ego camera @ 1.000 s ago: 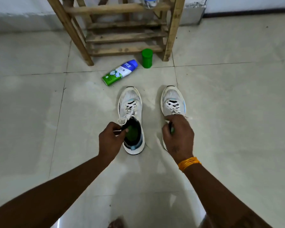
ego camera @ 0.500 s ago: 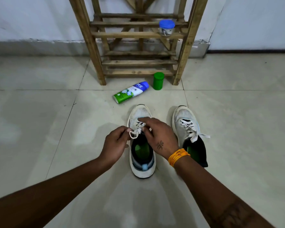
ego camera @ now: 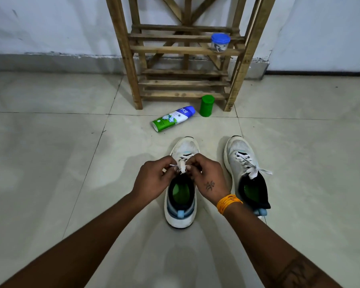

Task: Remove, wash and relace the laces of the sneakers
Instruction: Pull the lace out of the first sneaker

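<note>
Floor (ego camera: 50, 163): pale shiny tiles with thin dark lines between them. It holds up everything here.
Wall (ego camera: 50, 28): white, along the far edge of the floor.
Rack (ego camera: 183, 48): a wooden frame with slats, standing at the far edge of the floor, against the wall.
Left shoe (ego camera: 182, 204): a white sneaker in the middle of the floor, toe pointing to the rack. It is green inside with a dark rim and a blue tab at the heel.
Right shoe (ego camera: 240, 156): a white sneaker just beside the left shoe, apart from it, toe also to the rack. Its lace (ego camera: 252, 170) is in place and tied, with loose ends hanging off the side.
Left hand (ego camera: 154, 180): fingers curled, pinching the white lace (ego camera: 183, 166) of the left shoe at the top of the lacing.
Right hand (ego camera: 208, 177): fingers curled, pinching the same lace from the other side. The two hands almost touch over the shoe. It has a small dark mark on its back.
Bottle (ego camera: 174, 118): green, white and blue, lying on its side between the shoes and the rack.
Green tub (ego camera: 207, 106): standing up beside the bottle's blue end, in front of the rack.
Jar (ego camera: 220, 42): clear, with a blue lid, on a rack slat at the right.
Band (ego camera: 229, 203): orange thread around the right wrist.
</note>
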The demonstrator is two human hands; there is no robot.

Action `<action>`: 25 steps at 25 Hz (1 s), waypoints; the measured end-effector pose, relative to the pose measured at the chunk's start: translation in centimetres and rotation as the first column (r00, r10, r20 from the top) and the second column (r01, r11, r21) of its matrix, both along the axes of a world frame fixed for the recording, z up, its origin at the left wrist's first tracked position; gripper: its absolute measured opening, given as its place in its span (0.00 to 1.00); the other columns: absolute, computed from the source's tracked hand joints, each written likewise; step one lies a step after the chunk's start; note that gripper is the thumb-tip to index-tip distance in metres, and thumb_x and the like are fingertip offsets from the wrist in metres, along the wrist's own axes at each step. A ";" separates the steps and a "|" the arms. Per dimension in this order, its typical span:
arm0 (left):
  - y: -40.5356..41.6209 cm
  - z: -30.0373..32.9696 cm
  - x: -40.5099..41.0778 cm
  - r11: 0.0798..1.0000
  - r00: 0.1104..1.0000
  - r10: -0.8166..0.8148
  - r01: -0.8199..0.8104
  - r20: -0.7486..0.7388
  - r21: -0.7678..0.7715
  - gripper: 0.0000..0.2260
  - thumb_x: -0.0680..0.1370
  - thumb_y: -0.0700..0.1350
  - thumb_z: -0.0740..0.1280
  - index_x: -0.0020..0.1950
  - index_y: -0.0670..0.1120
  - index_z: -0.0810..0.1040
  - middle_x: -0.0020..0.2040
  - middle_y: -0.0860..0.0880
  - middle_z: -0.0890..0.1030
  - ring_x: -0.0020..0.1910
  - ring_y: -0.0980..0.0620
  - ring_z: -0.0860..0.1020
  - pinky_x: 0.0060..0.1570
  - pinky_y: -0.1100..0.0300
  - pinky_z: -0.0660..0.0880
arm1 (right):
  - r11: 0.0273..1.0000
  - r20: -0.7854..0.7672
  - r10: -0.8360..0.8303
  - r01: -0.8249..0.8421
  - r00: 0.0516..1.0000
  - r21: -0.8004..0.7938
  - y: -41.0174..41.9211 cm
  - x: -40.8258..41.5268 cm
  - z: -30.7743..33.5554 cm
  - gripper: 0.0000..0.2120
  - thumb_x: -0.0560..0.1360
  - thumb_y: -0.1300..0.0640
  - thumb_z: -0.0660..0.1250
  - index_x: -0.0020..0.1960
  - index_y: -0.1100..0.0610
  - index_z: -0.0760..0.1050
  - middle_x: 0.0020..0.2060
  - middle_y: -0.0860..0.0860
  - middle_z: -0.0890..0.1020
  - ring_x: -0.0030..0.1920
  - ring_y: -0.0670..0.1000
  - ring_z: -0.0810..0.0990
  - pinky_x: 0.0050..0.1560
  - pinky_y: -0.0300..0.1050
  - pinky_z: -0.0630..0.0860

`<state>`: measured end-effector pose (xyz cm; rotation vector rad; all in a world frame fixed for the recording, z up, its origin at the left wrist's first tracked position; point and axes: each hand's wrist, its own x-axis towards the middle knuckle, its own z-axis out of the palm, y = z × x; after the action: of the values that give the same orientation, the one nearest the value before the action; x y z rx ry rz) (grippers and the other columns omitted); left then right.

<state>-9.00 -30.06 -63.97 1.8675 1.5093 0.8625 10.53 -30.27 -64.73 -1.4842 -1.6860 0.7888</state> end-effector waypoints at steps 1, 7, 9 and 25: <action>0.0 0.1 -0.3 0.994 0.990 0.073 -0.062 0.122 -0.091 0.04 0.80 0.47 0.68 0.45 0.51 0.79 0.40 0.52 0.85 0.37 0.52 0.85 0.40 0.54 0.80 | 0.998 -0.012 -0.054 0.054 0.998 -0.012 -0.1 0.4 -0.5 0.03 0.78 0.57 0.67 0.47 0.50 0.78 0.36 0.44 0.82 0.38 0.46 0.82 0.43 0.46 0.80; -1.1 -1.5 -2.1 0.869 0.868 0.452 -0.378 0.205 -0.319 0.06 0.78 0.41 0.69 0.44 0.50 0.82 0.47 0.48 0.86 0.36 0.46 0.85 0.37 0.55 0.78 | 0.971 0.331 -0.229 0.237 0.915 0.018 -1.6 1.4 -2.4 0.08 0.74 0.57 0.62 0.50 0.57 0.78 0.47 0.57 0.81 0.49 0.63 0.80 0.47 0.56 0.78; -1.1 -1.4 -1.8 0.946 0.951 0.304 -0.308 -0.058 -0.103 0.12 0.76 0.44 0.71 0.57 0.56 0.83 0.57 0.57 0.84 0.41 0.49 0.83 0.49 0.57 0.78 | 0.991 0.413 -0.113 0.074 0.904 0.109 -1.6 0.4 -1.0 0.15 0.74 0.58 0.65 0.61 0.56 0.78 0.59 0.56 0.79 0.58 0.59 0.77 0.55 0.53 0.76; 1.8 -1.5 -4.3 0.918 0.901 0.380 -0.396 -0.209 -0.037 0.05 0.79 0.48 0.69 0.51 0.49 0.83 0.44 0.52 0.84 0.41 0.48 0.82 0.46 0.53 0.78 | 0.956 0.569 -0.266 0.289 0.778 0.052 1.8 2.5 1.1 0.10 0.77 0.59 0.64 0.58 0.60 0.77 0.44 0.61 0.83 0.47 0.66 0.82 0.42 0.54 0.75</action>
<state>-13.27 -28.22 -65.47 1.6583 2.0580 0.7909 13.02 -28.44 -63.66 -2.0867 -1.8002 0.2108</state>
